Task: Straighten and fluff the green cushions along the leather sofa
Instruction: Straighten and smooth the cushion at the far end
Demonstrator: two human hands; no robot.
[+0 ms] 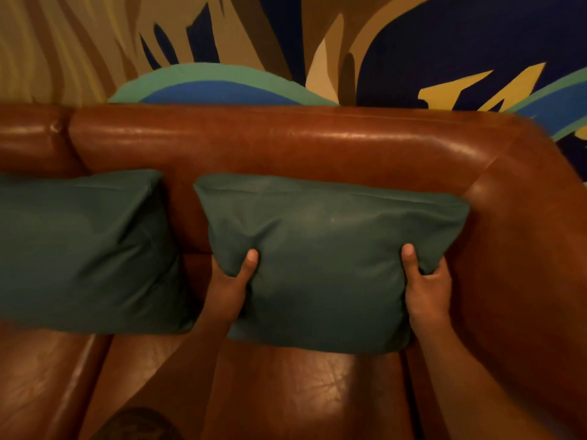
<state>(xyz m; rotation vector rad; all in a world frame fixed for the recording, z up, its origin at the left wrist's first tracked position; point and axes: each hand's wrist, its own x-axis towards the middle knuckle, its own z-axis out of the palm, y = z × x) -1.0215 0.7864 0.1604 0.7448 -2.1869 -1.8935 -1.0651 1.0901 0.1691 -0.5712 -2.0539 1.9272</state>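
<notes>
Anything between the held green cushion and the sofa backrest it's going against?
Nothing visible. The left hand and right hand grip the right-hand dark green fabric cushion, whose top edge already leans on the brown leather backrest. The second green cushion sits apart, leftward.

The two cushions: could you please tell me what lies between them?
Head view: only bare sofa backrest leather separates the left cushion from the held cushion.

A brown leather sofa (286, 144) carries two green cushions. The right cushion (324, 249) stands on the seat, leaning against the sofa's backrest, close to its right armrest (527, 249). The left cushion (85, 249) sits on the seat just beside it, a strip of leather showing between them.
</notes>
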